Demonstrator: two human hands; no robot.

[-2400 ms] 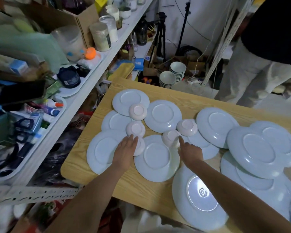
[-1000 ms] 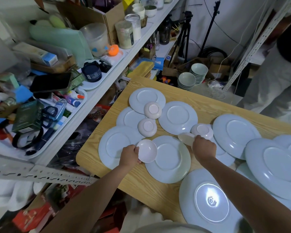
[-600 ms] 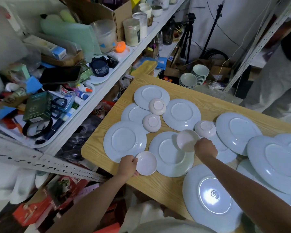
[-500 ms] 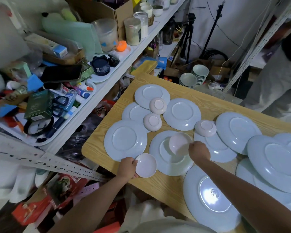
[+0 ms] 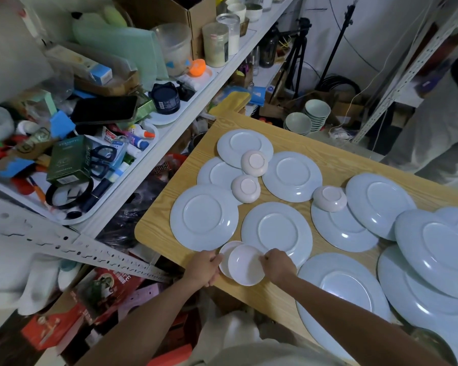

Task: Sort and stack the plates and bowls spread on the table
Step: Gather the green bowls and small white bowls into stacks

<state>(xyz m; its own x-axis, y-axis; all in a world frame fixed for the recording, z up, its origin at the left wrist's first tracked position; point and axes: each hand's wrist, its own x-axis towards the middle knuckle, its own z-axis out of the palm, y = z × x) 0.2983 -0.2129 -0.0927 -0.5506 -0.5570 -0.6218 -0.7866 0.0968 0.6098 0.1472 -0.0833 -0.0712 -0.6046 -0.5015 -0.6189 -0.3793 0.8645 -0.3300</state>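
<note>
So, left hand (image 5: 205, 268) pinches the lower bowl (image 5: 224, 254) steady on the desk (image 5: 328, 159); right hand (image 5: 278, 265) pinches the upper bowl (image 5: 246, 265) to nest it.

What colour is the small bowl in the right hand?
The bowl is pale pinkish white; head view.

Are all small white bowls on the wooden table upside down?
No, the left hand grips a lower white bowl and the right hand an upper white bowl, both facing up.
</note>
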